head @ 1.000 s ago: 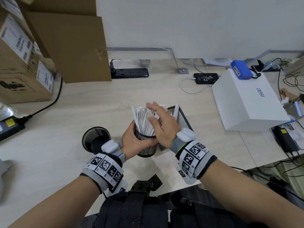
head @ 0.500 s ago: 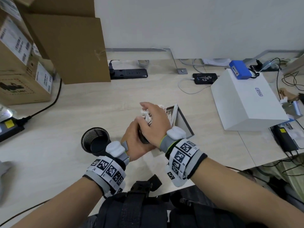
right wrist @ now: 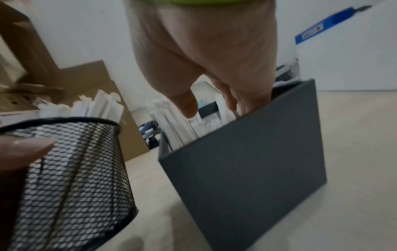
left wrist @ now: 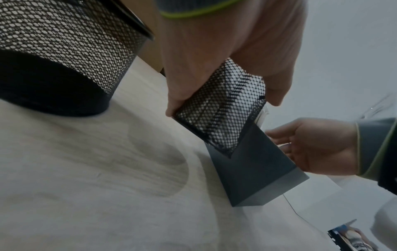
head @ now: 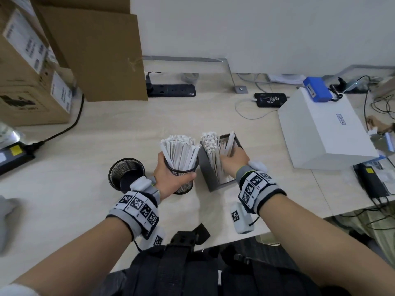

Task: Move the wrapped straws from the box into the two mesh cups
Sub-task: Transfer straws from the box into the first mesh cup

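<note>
Your left hand [head: 171,178] grips the full mesh cup [head: 183,180], fingers curled around it. Your right hand [head: 234,160] reaches into the box [head: 208,174]; whether its fingers hold straws [head: 213,150], I cannot tell.

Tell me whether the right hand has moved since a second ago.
Yes. The right hand left the top of the straw-filled mesh cup and went rightward, toward the white box; its fingers now reach among the wrapped straws in the grey box.

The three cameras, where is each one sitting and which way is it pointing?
Head: above, facing forward and down at the desk; both forearms show.
Left wrist: low, looking along the left hand gripping the filled mesh cup.
Right wrist: low, looking along the right hand reaching into the grey box.
All three share cup and box.
</note>
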A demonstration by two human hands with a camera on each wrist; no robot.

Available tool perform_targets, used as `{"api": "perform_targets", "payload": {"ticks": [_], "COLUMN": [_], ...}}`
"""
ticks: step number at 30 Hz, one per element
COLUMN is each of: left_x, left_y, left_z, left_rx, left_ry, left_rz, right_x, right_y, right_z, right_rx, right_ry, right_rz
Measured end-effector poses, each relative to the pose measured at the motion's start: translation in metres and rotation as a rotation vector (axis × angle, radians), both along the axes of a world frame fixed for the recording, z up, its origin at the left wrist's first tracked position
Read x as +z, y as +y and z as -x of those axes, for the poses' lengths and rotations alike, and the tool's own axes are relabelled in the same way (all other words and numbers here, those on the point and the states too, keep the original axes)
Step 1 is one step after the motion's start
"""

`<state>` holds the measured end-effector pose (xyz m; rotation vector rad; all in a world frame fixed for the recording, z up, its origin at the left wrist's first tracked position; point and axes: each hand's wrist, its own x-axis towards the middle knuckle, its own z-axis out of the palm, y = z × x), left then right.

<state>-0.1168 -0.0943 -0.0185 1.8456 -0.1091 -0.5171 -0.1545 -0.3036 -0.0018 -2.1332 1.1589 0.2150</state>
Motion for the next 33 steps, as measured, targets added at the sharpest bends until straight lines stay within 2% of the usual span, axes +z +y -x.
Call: {"api": "perform_targets", "payload": {"ticks": [4,7,9,13,16,19,25,28,33], "left_x": [0.000,0.000,0.000,0.000,-0.001,-0.001,0.004,0.006,0.007], "left_y": [-0.002,-0.001,-0.001,-0.001,-0.002,-0.003,-0.008,-0.010,-0.012], "left_z": [-0.002,-0.004,-0.004,-0.005,-0.007,-0.009,-0.011,-0.014,-0.017], "left_rx": [-0.043,-0.088,-0.106,-0.092,-0.094,-0.119,-0.139,-0.149,-0.161], "left_ry": [0.030,0.039,0.035,0.016,0.004,0.000,-0.006,-0.011,-0.019], "left_rz": [-0.027,-0.032,-0.021,0.000,0.014,0.011,0.010,0.016,0.010], "right_x": [-0.011,-0.017,-0.018,-0.004,0.004,0.001,-0.006,0.003,0.025], "right_y": [0.005,0.006,0.007,0.011,0.013,0.010,0.002,-0.001,-0.006], "right_z": [-0.008,-0.011,-0.010,-0.008,-0.008,-0.006,-0.007,-0.007,-0.011], "right_rx": [-0.039,0.046,0.084,0.196,0.244,0.138,-0.061,-0.156,-0.277], "right_ry": [-0.026,0.054,0.121,0.219,0.243,0.095,-0.183,-0.289,-0.574], "right_rz": [-0.093,-0.011,-0.028,0.114,0.110,0.090,-0.125,-0.137,-0.203]}}
